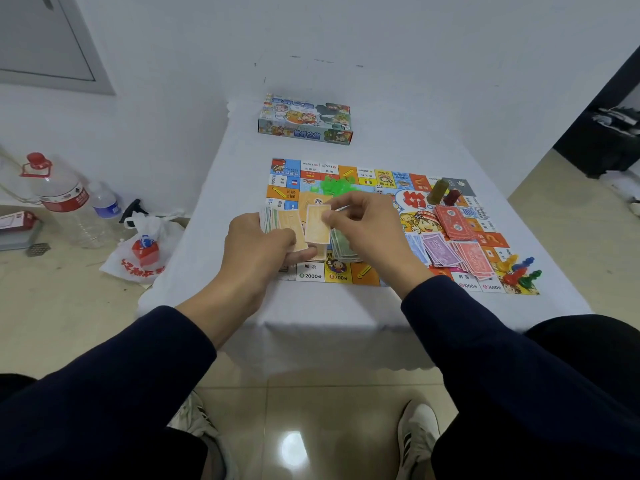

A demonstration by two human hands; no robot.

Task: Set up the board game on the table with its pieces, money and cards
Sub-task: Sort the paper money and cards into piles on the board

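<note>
The colourful game board (367,277) lies flat on the white-clothed table (242,161). My left hand (258,247) grips a fanned stack of paper money (277,221) above the board's near-left part. My right hand (363,225) pinches one orange note (317,228) beside that stack. On the board lie green notes (341,249), blue notes (415,245), purple notes (440,249), pink notes (476,258) and a spread of red-backed cards (453,221). Green plastic houses (337,185) and a die (379,189) sit near the middle. Coloured pawns (519,270) lie at the near-right corner.
The game box (306,119) rests at the table's far end by the wall. Two small upright blocks, olive and dark red, (445,194) stand on the board's right side. Water bottles (65,199) and a white plastic bag (145,247) are on the floor to the left. My feet are under the table's near edge.
</note>
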